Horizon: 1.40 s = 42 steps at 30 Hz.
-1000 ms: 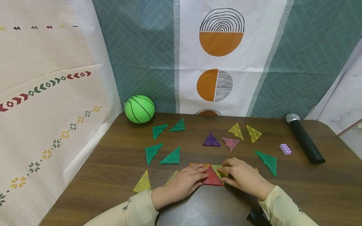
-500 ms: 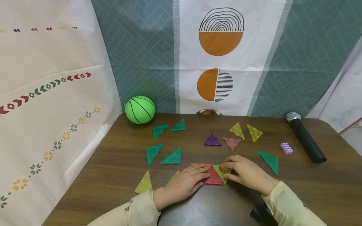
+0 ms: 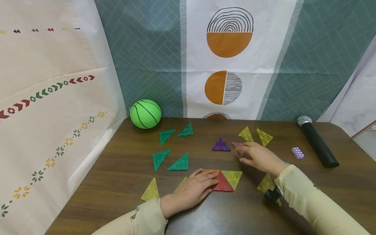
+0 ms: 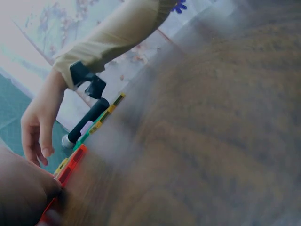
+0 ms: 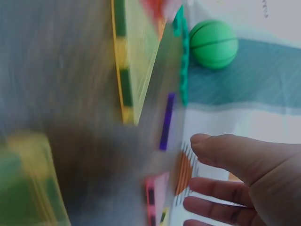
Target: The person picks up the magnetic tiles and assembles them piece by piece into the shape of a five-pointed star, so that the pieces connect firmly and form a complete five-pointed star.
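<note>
My left hand rests on an orange triangle tile and the edge of a red triangle tile. A yellow triangle tile lies against the red one's right side, forming one flat row. My right hand is over a pink triangle tile, partly hiding it. In the right wrist view, the thumb and fingers stand apart with nothing between them, and the pink tile lies beyond. A purple triangle tile is left of the pink one.
Several green triangle tiles lie at left, beside a green ball at the back. More yellow tiles lie at back right, front left and under the right wrist. A lilac block and a black microphone are at right.
My right hand has let go of the yellow tile beside the red one and moved back and right to the pink tile. The left hand stays on the row.
</note>
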{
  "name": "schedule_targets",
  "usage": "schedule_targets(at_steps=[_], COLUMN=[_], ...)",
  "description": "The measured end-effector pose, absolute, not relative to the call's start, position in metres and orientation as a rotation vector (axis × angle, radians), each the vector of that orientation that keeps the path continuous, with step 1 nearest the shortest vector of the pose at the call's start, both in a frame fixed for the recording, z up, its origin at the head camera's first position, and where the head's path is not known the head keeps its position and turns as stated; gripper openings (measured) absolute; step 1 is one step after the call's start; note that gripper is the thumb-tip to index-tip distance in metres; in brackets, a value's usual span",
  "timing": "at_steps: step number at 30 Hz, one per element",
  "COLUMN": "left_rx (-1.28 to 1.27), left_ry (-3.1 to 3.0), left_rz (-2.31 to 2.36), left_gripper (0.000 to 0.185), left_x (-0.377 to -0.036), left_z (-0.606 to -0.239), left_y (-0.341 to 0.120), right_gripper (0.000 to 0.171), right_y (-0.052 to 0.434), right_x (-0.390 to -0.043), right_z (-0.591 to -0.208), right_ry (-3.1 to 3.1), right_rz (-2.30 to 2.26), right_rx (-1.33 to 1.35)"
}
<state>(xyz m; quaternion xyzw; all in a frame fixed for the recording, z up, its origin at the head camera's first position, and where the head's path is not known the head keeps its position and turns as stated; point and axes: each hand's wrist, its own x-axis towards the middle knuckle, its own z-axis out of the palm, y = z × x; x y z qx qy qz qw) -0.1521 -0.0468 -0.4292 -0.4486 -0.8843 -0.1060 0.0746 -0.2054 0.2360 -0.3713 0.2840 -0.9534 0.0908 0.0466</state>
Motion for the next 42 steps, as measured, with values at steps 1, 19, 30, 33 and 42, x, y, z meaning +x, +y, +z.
schedule_targets(at_steps=[1,19,30,33,42], left_rx=[-1.344,-1.337,-1.34,-1.338,-1.333], left_ry=[-2.657,-2.658,-2.646,-2.654,-2.671], left_rz=[-0.319,-0.329,-0.32,-0.321,-0.31], left_gripper=[0.032,0.032,0.032,0.032,0.032], left_x=[-0.152,-0.152,-0.152,-0.152,-0.151], left_z=[-0.429,-0.428,-0.427,-0.426,-0.428], left_y=[-0.047,-0.046,-0.046,-0.046,-0.046], right_gripper=[0.038,0.046,0.032,0.026,0.02], right_y=[0.238,0.244,0.245,0.245,0.243], right_x=[-0.21,-0.238,-0.24,-0.238,-0.235], right_z=[-0.372,-0.376,-0.379,-0.379,-0.381], right_ry=[-2.903,-2.991,-2.902,-2.935,-3.002], right_rz=[0.287,0.222,0.121,0.158,0.218], right_rx=[0.884,1.089,1.01,0.958,0.856])
